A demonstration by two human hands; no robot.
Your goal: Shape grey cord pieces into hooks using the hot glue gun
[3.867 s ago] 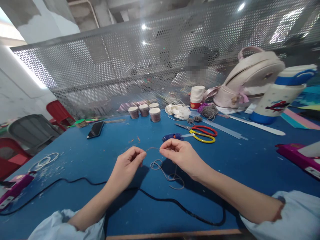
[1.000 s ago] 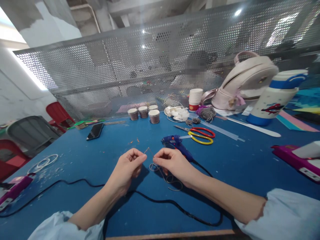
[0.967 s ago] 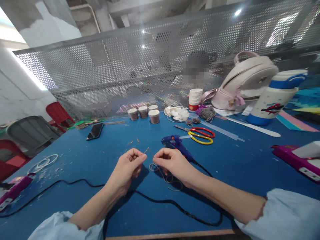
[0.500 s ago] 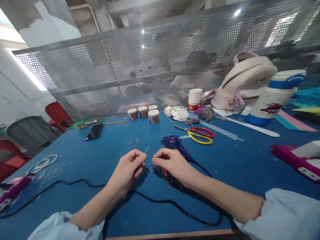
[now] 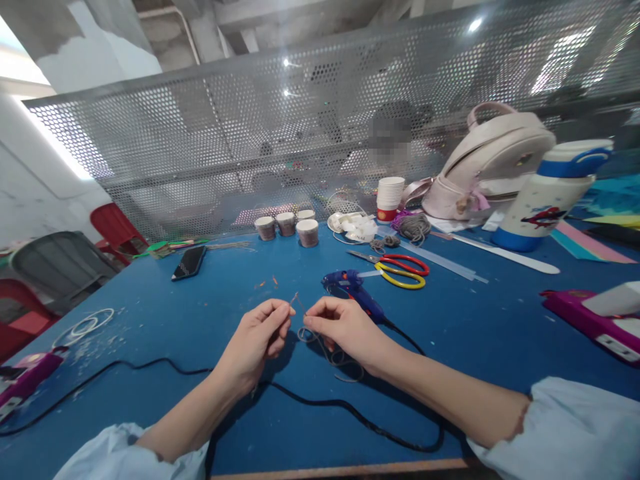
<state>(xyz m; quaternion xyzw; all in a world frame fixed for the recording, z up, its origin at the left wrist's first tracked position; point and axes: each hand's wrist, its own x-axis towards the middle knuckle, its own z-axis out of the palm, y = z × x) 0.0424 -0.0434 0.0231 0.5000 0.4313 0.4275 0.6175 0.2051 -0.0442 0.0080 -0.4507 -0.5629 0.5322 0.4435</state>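
Far left: red chair (image 5: 117, 225) and gray chair (image 5: 57, 267) beside the blue table (image 5: 165, 317). Purple power strip (image 5: 35, 379) at the table's left edge, coiled white cord (image 5: 93, 323) just behind it, pale flecks scattered near. Black phone (image 5: 189, 263) lies flat farther back.

Left hand (image 5: 260, 337): thumb and index pinched together on one end of a thin gray string (image 5: 297, 297), other fingers curled in. Black cable (image 5: 320, 401) runs on the table, passing under the left forearm. Four small cups (image 5: 307, 233) stand upright, grouped at the back.

Gray string is between the hands, raised off the table, bent to a small peak. Right hand (image 5: 345, 327): thumb and index also pinched on the string, close to the left hand, not touching it. Loose loops of gray string lie below and beside the right hand; fingers hide where they join.

Blue glue gun (image 5: 350, 281) lies just behind the right hand, pale stick in its rear. Scissors (image 5: 405, 270), red and yellow handles, right beside it. Behind: stacked paper cups (image 5: 390, 199), gray yarn (image 5: 415, 228). Far right: pale backpack (image 5: 490, 167), white-and-blue bottle (image 5: 545, 200) upright, second purple power strip (image 5: 575, 321).
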